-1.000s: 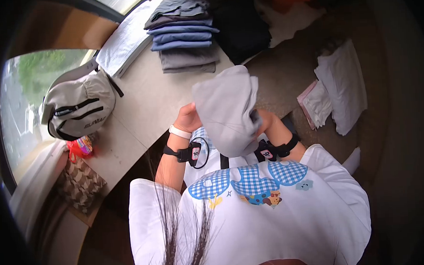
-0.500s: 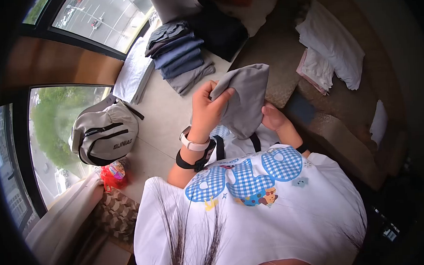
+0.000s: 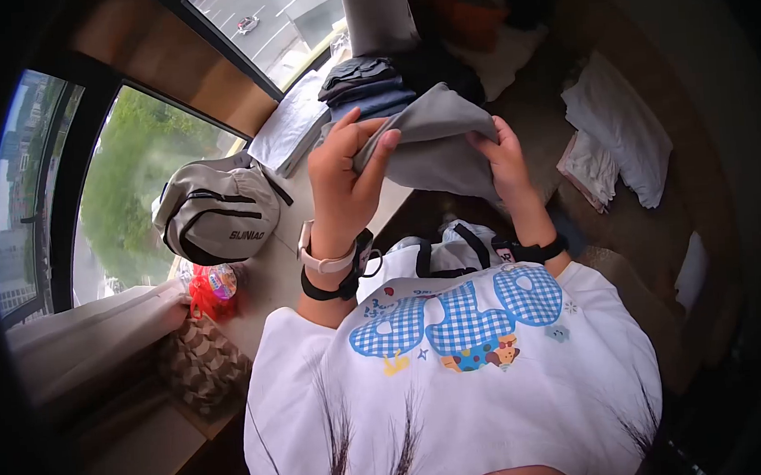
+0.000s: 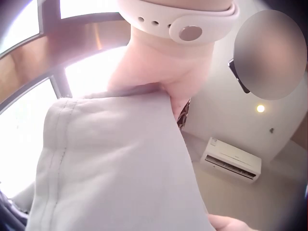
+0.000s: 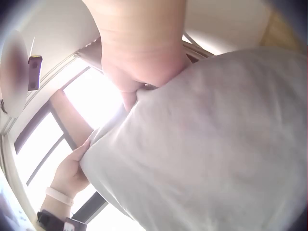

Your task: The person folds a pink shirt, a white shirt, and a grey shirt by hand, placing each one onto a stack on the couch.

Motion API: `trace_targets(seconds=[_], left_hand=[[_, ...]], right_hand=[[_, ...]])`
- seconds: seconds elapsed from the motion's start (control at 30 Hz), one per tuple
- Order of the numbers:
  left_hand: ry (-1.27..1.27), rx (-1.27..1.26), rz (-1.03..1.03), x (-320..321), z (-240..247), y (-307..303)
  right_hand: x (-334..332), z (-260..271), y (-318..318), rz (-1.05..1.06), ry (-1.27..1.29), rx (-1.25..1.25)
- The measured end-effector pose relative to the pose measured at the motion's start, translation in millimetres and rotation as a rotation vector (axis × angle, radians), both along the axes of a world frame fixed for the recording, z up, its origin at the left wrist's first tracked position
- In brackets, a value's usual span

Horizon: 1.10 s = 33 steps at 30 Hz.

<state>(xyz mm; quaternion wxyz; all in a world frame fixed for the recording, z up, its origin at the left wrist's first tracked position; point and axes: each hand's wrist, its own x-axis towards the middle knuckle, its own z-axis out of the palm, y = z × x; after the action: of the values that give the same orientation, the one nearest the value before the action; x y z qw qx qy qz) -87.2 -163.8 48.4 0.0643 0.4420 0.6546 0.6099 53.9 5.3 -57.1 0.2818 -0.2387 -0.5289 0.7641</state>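
A grey garment (image 3: 440, 140) hangs between my two raised hands in front of my chest. My left hand (image 3: 344, 172) pinches its left edge between thumb and fingers. At the opposite edge my right hand (image 3: 507, 164) grips the cloth, thumb on top. The left wrist view shows a stitched hem along one side of the grey cloth (image 4: 120, 163). Seen from the right wrist, the cloth (image 5: 207, 139) spreads broad and smooth, and the left hand (image 5: 71, 172) holds its far corner. Behind the garment stands a stack of folded dark and blue clothes (image 3: 364, 88), its lower part covered.
A beige backpack (image 3: 224, 215) sits on the window ledge, with a red bag (image 3: 211, 291) in front. White folded cloth (image 3: 290, 126) lies by the window. White clothes (image 3: 620, 130) and a smaller pale folded piece (image 3: 588, 171) lie at the right. A patterned box (image 3: 202, 363) stands lower left.
The garment has gone from a compact folded shape to one drawn wider between the hands. Both hands have risen and moved farther apart. The head view has shifted, showing more window.
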Motion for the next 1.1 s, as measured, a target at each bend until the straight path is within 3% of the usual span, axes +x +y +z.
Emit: trace_targets(seconds=[0.03, 0.1, 0.13, 0.17, 0.27, 0.33, 0.43, 0.53, 0.6, 0.63, 0.67, 0.73, 0.77, 0.8, 0.83, 0.87, 0.9, 0.97, 1.0, 1.1], left_hand=[[0.113, 0.072, -0.091, 11, 5, 9], [0.06, 0.055, -0.302, 39, 6, 24], [0.158, -0.088, -0.43, 52, -1, 29], [0.279, -0.053, -0.464, 70, -11, 39], [0.084, 0.03, -0.881, 110, -22, 43], [0.011, -0.15, -1.126, 115, -16, 39], [0.052, -0.097, -1.103, 105, -37, 32], [-0.169, -0.102, -1.198, 76, -31, 10], [-0.474, -0.149, -1.052, 54, -30, -11], [-0.708, -0.037, -0.853, 46, -39, -18], [-0.928, 0.077, -0.64, 37, -54, -21], [-0.914, 0.091, -0.26, 13, -76, -14], [-1.097, 0.112, -0.334, 6, -84, -8], [-1.277, 0.133, -0.411, 1, -90, 0], [-1.455, 0.153, -0.493, -2, -92, 9], [-1.648, 0.197, -0.7, 1, -91, 24], [-1.715, 0.216, -0.812, 3, -99, 38], [-1.732, 0.132, -0.939, 6, -104, 59], [-1.766, -0.07, -0.644, 14, -87, 62], [-1.334, -0.095, -0.848, 20, -90, 91]], right_hand=[[-3, -9, -5, -0.062, 0.003, -0.045], [-7, -20, -18, -0.139, 0.003, -0.18], [-6, -21, -25, -0.096, 0.019, -0.242], [-6, -23, -31, -0.044, 0.036, -0.31], [-6, -14, -37, 0.092, 0.077, -0.48], [-11, -9, -32, 0.147, 0.084, -0.577], [-19, -2, -19, 0.2, 0.094, -0.678], [-19, 1, -1, 0.277, 0.134, -0.745], [-15, -2, 19, 0.376, 0.192, -0.758], [-12, -4, 29, 0.486, 0.258, -0.749], [-8, -5, 33, 0.505, 0.295, -0.631], [5, 3, 27, 0.535, 0.367, -0.394], [13, 8, 20, 0.628, 0.432, -0.213], [10, 11, 21, 0.754, 0.547, 0.21], [9, 17, 21, 0.974, 0.466, 0.437], [8, 26, 20, 1.18, 0.418, 0.695], [4, 45, 10, 1.488, 0.161, 0.726], [-6, 46, 2, 1.721, -0.126, 0.745], [-6, 45, 2, 1.829, -0.279, 0.744], [15, 48, 18, 1.557, -0.568, 0.912]])
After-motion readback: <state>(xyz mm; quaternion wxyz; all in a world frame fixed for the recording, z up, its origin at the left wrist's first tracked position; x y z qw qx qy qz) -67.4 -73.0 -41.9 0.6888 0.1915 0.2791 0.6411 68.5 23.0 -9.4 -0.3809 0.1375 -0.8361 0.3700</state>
